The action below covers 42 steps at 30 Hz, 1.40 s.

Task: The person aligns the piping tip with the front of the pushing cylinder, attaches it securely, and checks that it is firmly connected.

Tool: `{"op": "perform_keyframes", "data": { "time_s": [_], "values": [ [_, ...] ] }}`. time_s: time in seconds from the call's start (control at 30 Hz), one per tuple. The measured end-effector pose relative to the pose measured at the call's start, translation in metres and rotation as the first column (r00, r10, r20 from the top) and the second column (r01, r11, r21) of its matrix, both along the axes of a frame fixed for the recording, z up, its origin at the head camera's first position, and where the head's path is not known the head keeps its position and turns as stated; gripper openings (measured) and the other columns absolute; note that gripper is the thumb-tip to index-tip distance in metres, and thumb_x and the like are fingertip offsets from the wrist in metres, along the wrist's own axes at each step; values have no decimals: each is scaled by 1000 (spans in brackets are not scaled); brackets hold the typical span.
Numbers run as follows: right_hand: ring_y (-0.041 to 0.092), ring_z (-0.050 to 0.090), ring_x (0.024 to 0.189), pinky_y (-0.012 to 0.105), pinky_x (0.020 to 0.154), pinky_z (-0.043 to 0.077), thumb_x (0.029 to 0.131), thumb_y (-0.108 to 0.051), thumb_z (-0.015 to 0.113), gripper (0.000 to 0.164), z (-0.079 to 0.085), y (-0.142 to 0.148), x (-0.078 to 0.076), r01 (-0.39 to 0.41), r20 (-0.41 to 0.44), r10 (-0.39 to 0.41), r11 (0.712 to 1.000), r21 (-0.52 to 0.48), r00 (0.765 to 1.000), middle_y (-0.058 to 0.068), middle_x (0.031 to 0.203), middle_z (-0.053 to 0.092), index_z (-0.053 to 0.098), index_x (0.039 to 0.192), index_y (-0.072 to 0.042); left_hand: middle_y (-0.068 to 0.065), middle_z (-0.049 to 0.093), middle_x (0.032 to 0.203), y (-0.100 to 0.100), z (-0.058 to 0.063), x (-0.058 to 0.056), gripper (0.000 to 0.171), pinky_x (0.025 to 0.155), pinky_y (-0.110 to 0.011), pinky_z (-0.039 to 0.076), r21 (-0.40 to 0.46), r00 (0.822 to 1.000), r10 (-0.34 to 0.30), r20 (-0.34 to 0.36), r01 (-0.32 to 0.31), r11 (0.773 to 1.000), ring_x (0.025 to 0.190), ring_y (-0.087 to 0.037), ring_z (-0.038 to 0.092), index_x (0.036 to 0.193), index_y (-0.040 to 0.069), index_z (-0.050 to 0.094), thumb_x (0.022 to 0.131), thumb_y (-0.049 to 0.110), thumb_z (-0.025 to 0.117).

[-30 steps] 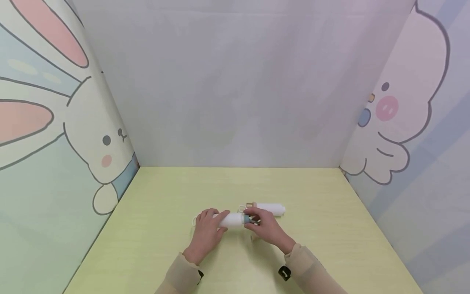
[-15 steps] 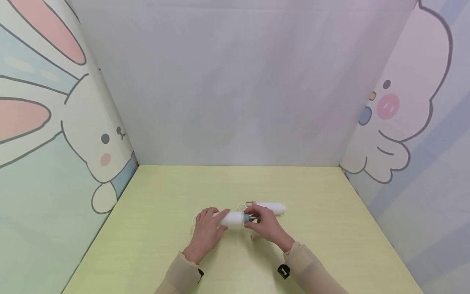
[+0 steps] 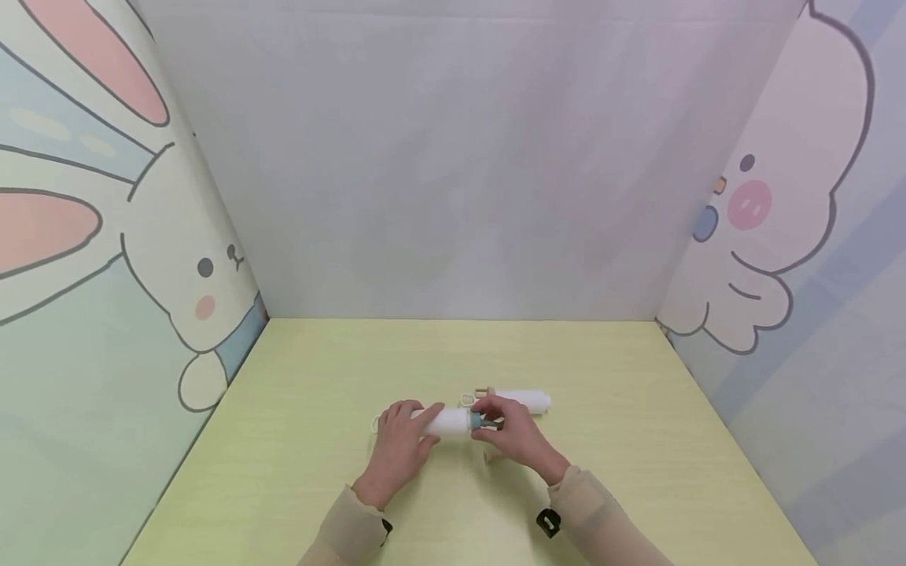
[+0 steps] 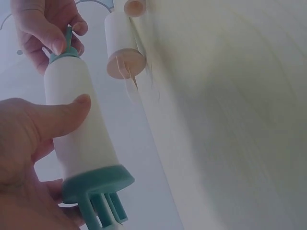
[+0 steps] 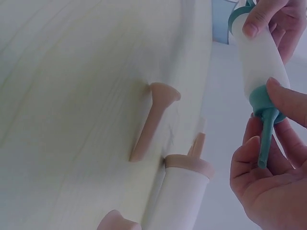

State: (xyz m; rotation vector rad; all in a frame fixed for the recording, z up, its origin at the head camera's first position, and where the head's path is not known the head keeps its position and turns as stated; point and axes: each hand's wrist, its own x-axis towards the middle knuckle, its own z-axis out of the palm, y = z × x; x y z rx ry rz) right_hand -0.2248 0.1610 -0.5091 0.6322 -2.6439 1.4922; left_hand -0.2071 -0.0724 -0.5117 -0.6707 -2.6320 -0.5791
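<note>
A large syringe (image 3: pixel 449 422) has a white barrel, a teal collar (image 4: pixel 98 181) with a ribbed teal plunger, and a slim teal nozzle (image 5: pixel 266 139). In the head view it lies level, nozzle to the right. My left hand (image 3: pixel 399 444) grips the barrel, thumb along its near side. At the other end my right hand (image 3: pixel 520 436) pinches the wide base of the nozzle between thumb and fingers, the thin tip pointing into the palm. Close behind the right hand lies a second syringe (image 3: pixel 522 402), white with a beige collar.
A loose beige funnel-shaped nozzle (image 5: pixel 156 112) lies on the pale wooden table (image 3: pixel 333 362), partly hidden by the right hand in the head view. Cartoon-printed walls (image 3: pixel 778 236) stand at both sides, and a plain grey wall (image 3: pixel 453 173) at the back.
Both hands stay in place. Only the right fingers and the visible bit of the teal nozzle shift slightly; the barrel lies where it was.
</note>
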Motion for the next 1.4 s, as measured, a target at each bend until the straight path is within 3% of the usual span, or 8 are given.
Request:
{"op": "perform_keyframes", "data": {
  "time_s": [0.37, 0.63, 0.8, 0.97, 1.07, 1.2, 1.4],
  "values": [
    [18, 65, 89, 30, 73, 51, 92, -26, 65, 30, -3, 0, 0, -40, 71, 43, 998, -39, 997, 3, 103, 67, 67, 113, -5, -8, 57, 106, -1, -1, 0, 52, 84, -52, 39, 2, 1000, 6, -14, -6, 1000, 102, -31, 49, 123, 20, 64, 74, 22, 82],
    [41, 65, 78, 54, 74, 50, 97, -12, 56, 24, 29, -7, 15, -39, 195, 67, 989, -142, 978, 15, 91, 68, 62, 111, 7, -8, 57, 105, 1, 0, 2, 53, 82, -52, 40, 24, 1000, -10, -26, 11, 1000, 100, -32, 50, 122, 20, 64, 73, 21, 83],
    [38, 66, 77, 51, 73, 51, 98, -18, 56, 26, 15, -4, 9, -45, 191, 69, 991, -126, 979, 10, 90, 69, 64, 110, 3, -8, 57, 105, 1, -2, 1, 53, 82, -51, 40, 24, 999, -18, -37, 19, 1000, 99, -31, 50, 122, 20, 64, 72, 20, 83],
    [24, 66, 81, 36, 71, 53, 93, -27, 64, 32, -3, 3, 0, -71, 138, 77, 996, -49, 987, 4, 97, 68, 66, 112, -2, -8, 57, 105, 1, -2, 2, 52, 83, -51, 40, 11, 1000, -19, -9, 19, 1000, 100, -31, 50, 123, 20, 64, 74, 22, 82],
    [15, 63, 83, 29, 71, 51, 88, -33, 69, 38, -5, 6, -1, -96, 87, 95, 995, 9, 992, 2, 103, 67, 67, 114, -5, -8, 57, 105, 2, -1, 3, 51, 83, -51, 40, 8, 1000, -21, 1, 21, 1000, 100, -31, 50, 123, 20, 64, 75, 22, 82],
    [11, 58, 80, 28, 71, 49, 86, -36, 71, 44, -3, 7, -2, -137, 35, 134, 987, 81, 990, -1, 101, 66, 67, 116, -5, -8, 57, 104, 1, -2, 3, 52, 82, -51, 41, 9, 1000, -22, -8, 22, 1000, 99, -30, 51, 123, 19, 64, 74, 22, 82],
    [13, 62, 84, 30, 73, 50, 86, -27, 73, 45, -3, 9, -2, -175, 53, 173, 984, 43, 984, 1, 101, 66, 61, 120, -1, -8, 57, 104, 1, -2, 3, 50, 82, -51, 41, 5, 1000, -21, 1, 21, 1000, 99, -31, 51, 122, 19, 65, 75, 22, 82]
  ]
}}
